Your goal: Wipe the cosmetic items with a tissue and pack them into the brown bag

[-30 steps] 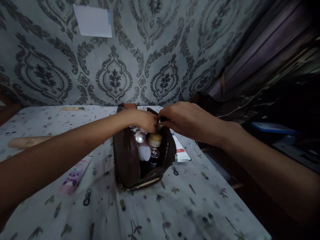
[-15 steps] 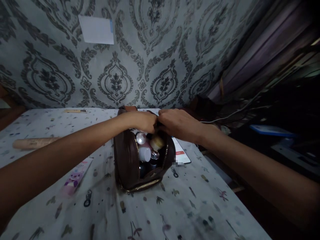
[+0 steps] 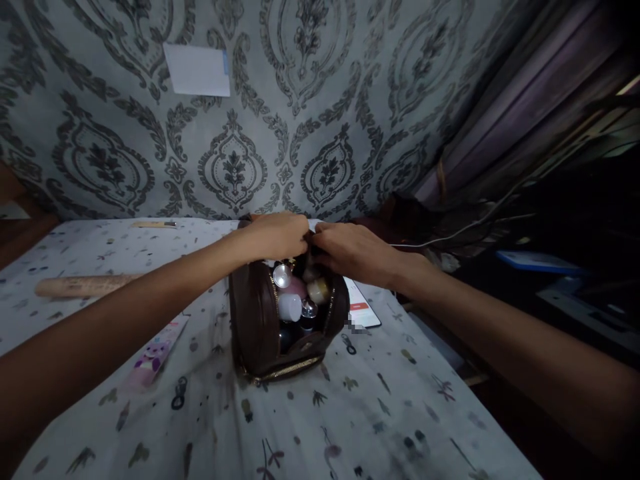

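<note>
On the white printed tablecloth (image 3: 400, 427), mid-table, stands the open dark-brown leather-look bag w/ gold zip (image 3: 253, 320), prob. soft-walled & fairly heavy w/ contents, so best held low by both sides. The white cylindrical plastic-look cap (image 3: 289, 307) inside seems smooth, maybe slippery; pinch its rim. Beyond, L hand (image 3: 285, 235) & R hand (image 3: 350, 250) meet, fingers curled, at bag's far end; can't tell what they're gripping, if anything.

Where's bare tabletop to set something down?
Biggest patch: printed tablecloth on the near side of the brown bag, right of the pink-purple tube. Smaller: between brush and beige cylinder. Crowded: the bag's mouth, packed with containers, left hand and right hand at its far end; phone close on its right.
</note>
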